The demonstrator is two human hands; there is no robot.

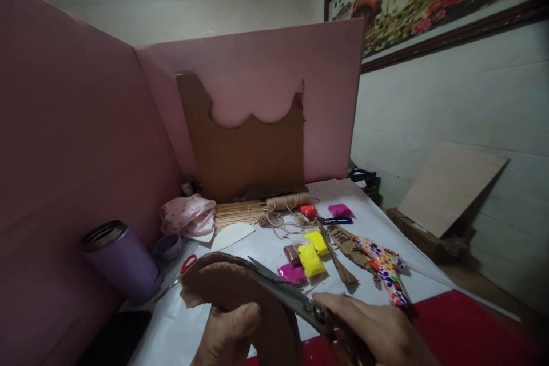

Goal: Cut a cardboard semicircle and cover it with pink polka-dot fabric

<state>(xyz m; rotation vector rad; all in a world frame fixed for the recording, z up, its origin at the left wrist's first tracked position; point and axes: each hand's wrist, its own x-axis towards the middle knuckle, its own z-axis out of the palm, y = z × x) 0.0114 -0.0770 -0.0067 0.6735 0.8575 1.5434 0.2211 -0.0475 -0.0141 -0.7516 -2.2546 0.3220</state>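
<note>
My left hand (229, 329) is closed on a curved strip of brown cardboard (274, 320), its thumb lying over the inner edge. In my right hand (377, 326) is a pair of dark-bladed scissors (300, 300), whose blades point up and to the left along the cardboard's outer edge. One blade shows above the strip and the other runs close against it. Part of the scissors' handles is hidden by my fingers. Just beyond the blades lie packets of yellow clay-like material (312, 260) and a magenta packet (291, 273).
A large cut cardboard sheet (253, 154) leans on the pink partition (330, 97). A purple tumbler (122, 260) stands left, near red-handled scissors (187, 263). Wooden sticks (238, 214), twine (285, 202), a blue cutter (338, 221) and cardboard scraps (349, 246) lie on the white table.
</note>
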